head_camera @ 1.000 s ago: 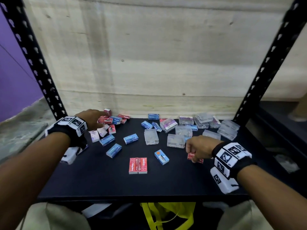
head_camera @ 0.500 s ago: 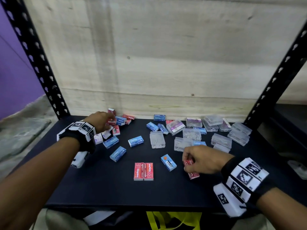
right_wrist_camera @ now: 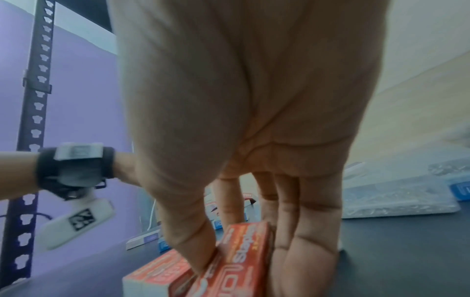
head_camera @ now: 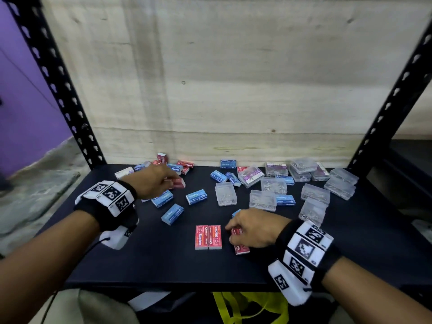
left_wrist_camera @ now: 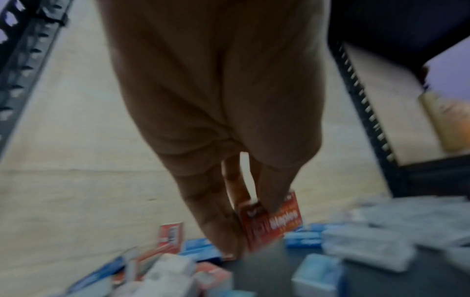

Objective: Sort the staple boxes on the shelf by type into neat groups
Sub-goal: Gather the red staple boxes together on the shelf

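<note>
Red, blue and white staple boxes lie scattered on the black shelf (head_camera: 163,265). My left hand (head_camera: 174,181) pinches a red staple box (head_camera: 179,183) just in front of the mixed pile (head_camera: 174,167) at the back left; the left wrist view shows that box (left_wrist_camera: 269,221) held between thumb and fingers, above the shelf. My right hand (head_camera: 232,235) grips another red staple box (head_camera: 242,250), just right of two red boxes (head_camera: 208,237) lying side by side. In the right wrist view this box (right_wrist_camera: 244,261) sits between thumb and fingers, close beside the pair (right_wrist_camera: 152,279).
Loose blue boxes (head_camera: 172,213) lie at centre left. Several clear plastic cases (head_camera: 262,199) crowd the right half. Black uprights (head_camera: 58,78) frame the shelf and a wooden panel (head_camera: 210,90) closes the back. A yellow bag (head_camera: 245,307) hangs below the front edge.
My right hand has carried its red box left, up beside the red pair. My left hand has come away from the back-left pile with a red box pinched in it.
</note>
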`<state>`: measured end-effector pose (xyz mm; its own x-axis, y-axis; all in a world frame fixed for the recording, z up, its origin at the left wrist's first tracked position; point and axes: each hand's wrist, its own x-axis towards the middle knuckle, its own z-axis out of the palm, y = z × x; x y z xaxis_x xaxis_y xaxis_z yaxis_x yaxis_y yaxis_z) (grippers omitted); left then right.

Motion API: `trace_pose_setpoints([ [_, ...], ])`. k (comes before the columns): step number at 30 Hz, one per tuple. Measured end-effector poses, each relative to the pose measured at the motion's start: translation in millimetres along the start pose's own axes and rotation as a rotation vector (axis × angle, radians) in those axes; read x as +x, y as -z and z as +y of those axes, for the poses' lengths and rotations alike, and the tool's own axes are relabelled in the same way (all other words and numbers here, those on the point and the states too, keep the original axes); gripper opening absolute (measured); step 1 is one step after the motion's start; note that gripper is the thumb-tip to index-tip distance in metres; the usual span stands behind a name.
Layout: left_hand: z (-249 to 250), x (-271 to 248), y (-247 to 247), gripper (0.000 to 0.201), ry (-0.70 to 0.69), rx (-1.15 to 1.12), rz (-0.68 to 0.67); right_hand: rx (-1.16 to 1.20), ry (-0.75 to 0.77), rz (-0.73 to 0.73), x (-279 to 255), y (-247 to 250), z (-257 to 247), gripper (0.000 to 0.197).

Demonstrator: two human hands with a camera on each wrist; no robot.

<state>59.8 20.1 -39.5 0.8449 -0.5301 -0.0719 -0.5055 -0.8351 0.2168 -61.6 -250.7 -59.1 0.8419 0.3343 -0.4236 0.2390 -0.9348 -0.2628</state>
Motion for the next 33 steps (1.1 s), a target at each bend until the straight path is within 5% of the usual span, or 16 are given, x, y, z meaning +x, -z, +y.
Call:
trace_pose_setpoints([
  [6, 34.0, -32.9, -10.4, 0.02, 0.006, -0.204, -0.386, 0.015, -0.099, 0.106, 1.4, 6.6, 11.1, 0.032],
  [9, 45.1, -38.5, -20.5, 0.023, 0.002, -0.199, -0.476, 0.032, -0.153, 0.144, -0.7, 5.8, 12.9, 0.034],
  [18, 43.5, -48.1, -35.2, 0.026, -0.005, -0.07, -0.386, -0.092, -0.225, -0.087, -15.3, 12.8, 18.4, 0.059],
  [22, 40.1, -53.5, -40.2, 0.048, 0.052, -0.157, -0.395, -0.106, -0.2, -0.048, -18.1, 10.9, 22.9, 0.059],
  [33, 46.6, -52.2, -39.6, 0.037, 0.019, -0.113, -0.362, -0.093, -0.062, 0.092, -8.9, 1.9, 14.6, 0.039],
])
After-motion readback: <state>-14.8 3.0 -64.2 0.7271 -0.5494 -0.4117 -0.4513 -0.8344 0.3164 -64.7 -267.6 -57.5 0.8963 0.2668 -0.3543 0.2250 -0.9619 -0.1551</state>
